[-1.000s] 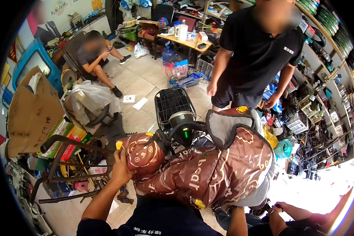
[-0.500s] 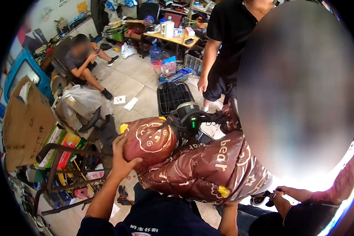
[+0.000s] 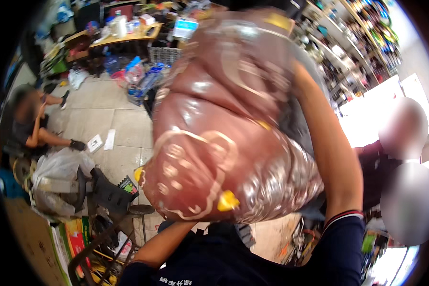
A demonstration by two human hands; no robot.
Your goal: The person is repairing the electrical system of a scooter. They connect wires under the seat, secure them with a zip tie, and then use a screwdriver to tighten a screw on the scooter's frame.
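Item 1: one brown padded cover [image 3: 195, 157], glossy, with cream line drawings and yellow patches [image 3: 228, 201], lifted before the wearer. It fills the middle of the wearer's clock face and runs up toward 12; its grey lining [image 3: 289, 117] shows at the right edge.

Item 2: left forearm [image 3: 164, 245], entering from 7 o'clock and passing under the cover's lower edge. The cover spreads from 10 to 2 o'clock above that wrist. Left hand hidden behind it; whether clenched or loose, I cannot tell.

Item 3: right forearm [image 3: 321, 128], raised from 4 o'clock against the lining side. The cover lies at 9 o'clock from this wrist. Right hand blurred and covered at the edge; its grip I cannot make out.

Surroundings: tabletop [image 3: 151, 31] with a white jug [image 3: 121, 27], 11 o'clock; seated person [image 3: 31, 119], 9, face blurred; clear plastic bag [image 3: 64, 164], just under 9; cardboard [image 3: 26, 248], 8, cut off by the dark rim; crowded shelves [image 3: 341, 52], 2, indistinct; another person [image 3: 376, 164], 3, head masked by a pale blur.

Condition: the cover's upper end is motion-smeared, its drawings there unreadable.
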